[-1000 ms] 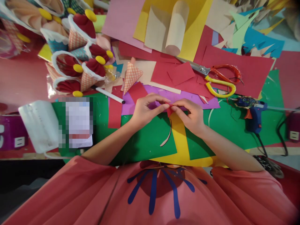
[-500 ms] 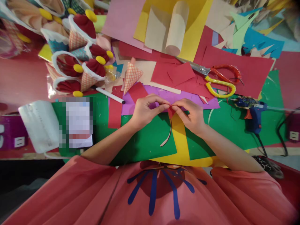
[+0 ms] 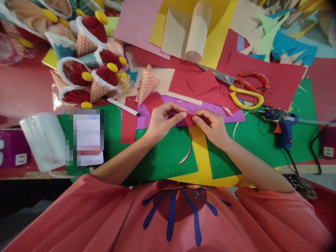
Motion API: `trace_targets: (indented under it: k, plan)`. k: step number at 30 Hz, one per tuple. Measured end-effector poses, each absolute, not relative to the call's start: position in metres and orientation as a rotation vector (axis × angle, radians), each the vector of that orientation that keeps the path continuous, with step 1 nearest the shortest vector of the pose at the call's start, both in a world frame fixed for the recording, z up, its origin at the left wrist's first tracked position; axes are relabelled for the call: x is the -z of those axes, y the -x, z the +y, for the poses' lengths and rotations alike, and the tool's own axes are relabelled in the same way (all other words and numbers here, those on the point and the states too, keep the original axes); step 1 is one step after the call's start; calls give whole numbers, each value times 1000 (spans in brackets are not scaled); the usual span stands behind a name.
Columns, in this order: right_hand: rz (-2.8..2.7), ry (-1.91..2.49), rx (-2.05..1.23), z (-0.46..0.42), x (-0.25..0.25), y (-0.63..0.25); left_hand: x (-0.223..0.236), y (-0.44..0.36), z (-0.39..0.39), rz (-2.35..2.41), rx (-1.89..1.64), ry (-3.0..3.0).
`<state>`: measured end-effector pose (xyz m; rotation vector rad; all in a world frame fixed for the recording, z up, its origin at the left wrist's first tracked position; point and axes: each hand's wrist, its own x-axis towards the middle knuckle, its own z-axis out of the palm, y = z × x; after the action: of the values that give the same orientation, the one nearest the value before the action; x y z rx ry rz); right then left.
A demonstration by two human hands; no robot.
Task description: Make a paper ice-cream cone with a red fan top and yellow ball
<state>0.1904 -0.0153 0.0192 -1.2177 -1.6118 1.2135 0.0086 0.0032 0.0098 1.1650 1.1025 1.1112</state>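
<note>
A small red piece of sheet (image 3: pixel 189 120), paper or felt, is pinched between my two hands above the green and purple sheets. My left hand (image 3: pixel 166 120) grips its left edge with thumb and forefinger. On the other edge, my right hand (image 3: pixel 212 125) pinches it in the same way. Below the hands a thin pale strip (image 3: pixel 186 154) curls over the green sheet (image 3: pixel 157 154). A purple sheet (image 3: pixel 143 120) lies partly under both hands.
Scissors (image 3: pixel 231 82) lie on red sheets behind my right hand. A blue glue gun (image 3: pixel 285 129) rests at the right. Left are a white marker (image 3: pixel 123 106), a phone (image 3: pixel 89 136) and a white box-like device (image 3: pixel 44 141). Fabric cones (image 3: pixel 103 82) fill the back left; a pale roll (image 3: pixel 198 31) stands behind.
My fingertips have moved slightly apart, so more of the red piece shows between them. My right hand has shifted a little to the left. Everything else stays put.
</note>
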Motion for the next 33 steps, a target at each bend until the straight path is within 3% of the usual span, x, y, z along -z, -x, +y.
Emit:
trace_targets:
  k: [22, 33]
  plan:
    - [-1550, 1135, -1532, -7, -24, -198, -12, -5, -1, 1085, -1013, -1421]
    - [-1676, 1140, -1490, -8, -25, -194, -15, -5, -2, 1053, -985, -1591]
